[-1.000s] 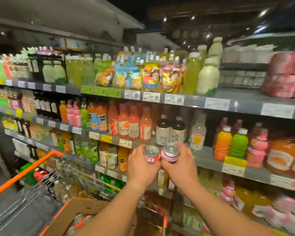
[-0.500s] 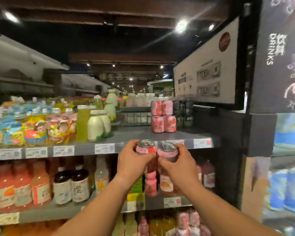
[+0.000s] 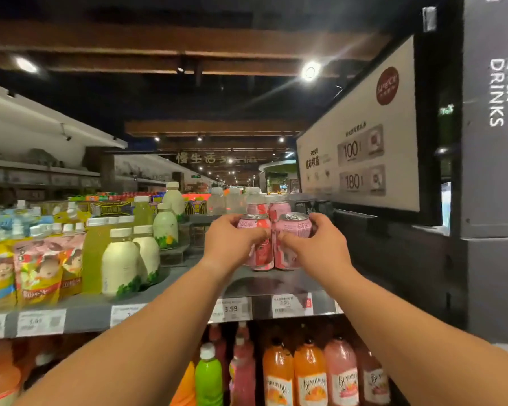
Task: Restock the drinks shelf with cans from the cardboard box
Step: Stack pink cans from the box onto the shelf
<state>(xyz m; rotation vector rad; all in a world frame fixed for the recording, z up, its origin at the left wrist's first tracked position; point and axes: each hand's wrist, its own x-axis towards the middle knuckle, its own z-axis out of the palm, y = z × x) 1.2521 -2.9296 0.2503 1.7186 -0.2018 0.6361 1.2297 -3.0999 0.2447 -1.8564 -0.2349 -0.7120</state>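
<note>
Grey top shelf carries pink cans far right, where the left hand and right hand each wrap one pink can, best set level atop the standing pair and released together

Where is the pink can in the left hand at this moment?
In the head view, the pink can in the left hand is held above the top shelf, just right of centre, beside the right hand's can and over the pink cans already standing there.
</note>
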